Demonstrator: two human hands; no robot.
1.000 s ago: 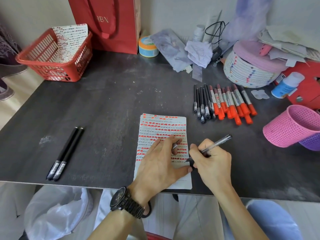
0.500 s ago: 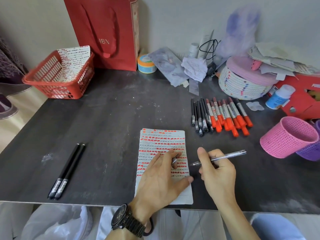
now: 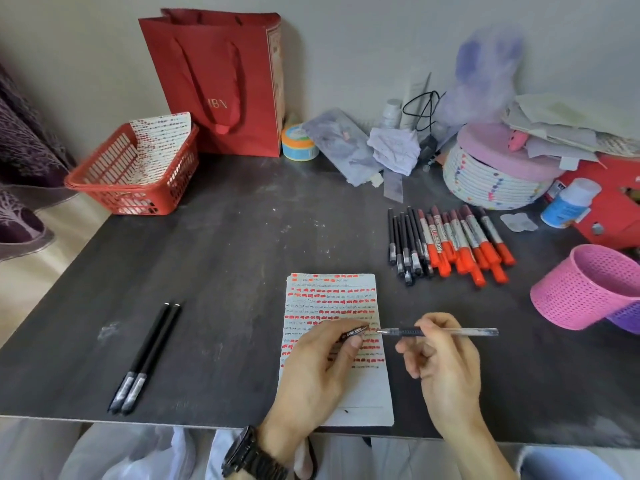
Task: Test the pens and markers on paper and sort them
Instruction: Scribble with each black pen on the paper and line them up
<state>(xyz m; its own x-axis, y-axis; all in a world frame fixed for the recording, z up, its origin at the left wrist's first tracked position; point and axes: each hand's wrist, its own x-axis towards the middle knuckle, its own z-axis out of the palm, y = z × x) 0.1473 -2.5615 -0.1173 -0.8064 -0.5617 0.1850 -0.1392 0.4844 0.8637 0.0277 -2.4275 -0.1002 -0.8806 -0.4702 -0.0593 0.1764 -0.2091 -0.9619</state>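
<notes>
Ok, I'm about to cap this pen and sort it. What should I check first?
1. Cap pinched in left hand: ok.
2. Clear pen gripped by right hand: ok.
3. Pen tip faces the cap, roughly level, small gap between: ok.
4. Whether this pen left a mark on the paper: cannot tell.
5. Piles in view, two black pens at left, orange markers at right: ok.

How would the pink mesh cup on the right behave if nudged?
The pink mesh cup lies tipped over, so it would probably roll. Perforated plastic suggests it is light. The purple cup beside it may block it.
</notes>
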